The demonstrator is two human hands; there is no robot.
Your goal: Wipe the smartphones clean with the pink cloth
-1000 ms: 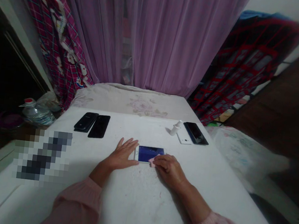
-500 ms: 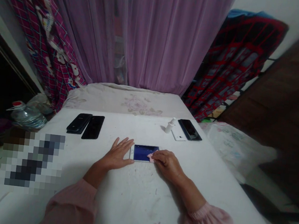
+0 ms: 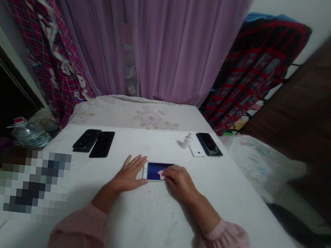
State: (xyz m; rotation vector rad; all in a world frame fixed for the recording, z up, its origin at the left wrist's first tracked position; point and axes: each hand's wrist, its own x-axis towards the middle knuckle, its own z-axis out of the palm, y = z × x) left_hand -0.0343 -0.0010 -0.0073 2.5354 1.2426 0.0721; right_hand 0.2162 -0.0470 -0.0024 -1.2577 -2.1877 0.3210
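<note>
A white phone (image 3: pixel 153 171) with a dark blue screen lies sideways on the white-covered table (image 3: pixel 142 225). My left hand (image 3: pixel 130 174) rests at its left end, fingers spread, with the thumb and fingertips touching the phone's edge. Over the right part of the screen, my right hand (image 3: pixel 179 182) pinches a small pink cloth (image 3: pixel 161 175) against the glass. The right end of the phone is hidden under that hand.
Two dark phones (image 3: pixel 86 140) (image 3: pixel 102 144) lie at the left. At the right back are a small white spray bottle (image 3: pixel 186 140), a white phone (image 3: pixel 197 148) and a dark phone (image 3: pixel 209 144). Purple curtains (image 3: pixel 175 41) hang behind.
My right hand has slid left along the screen with the pink cloth, further over the phone. My left hand has stayed at the phone's left end. The view has shifted slightly.
</note>
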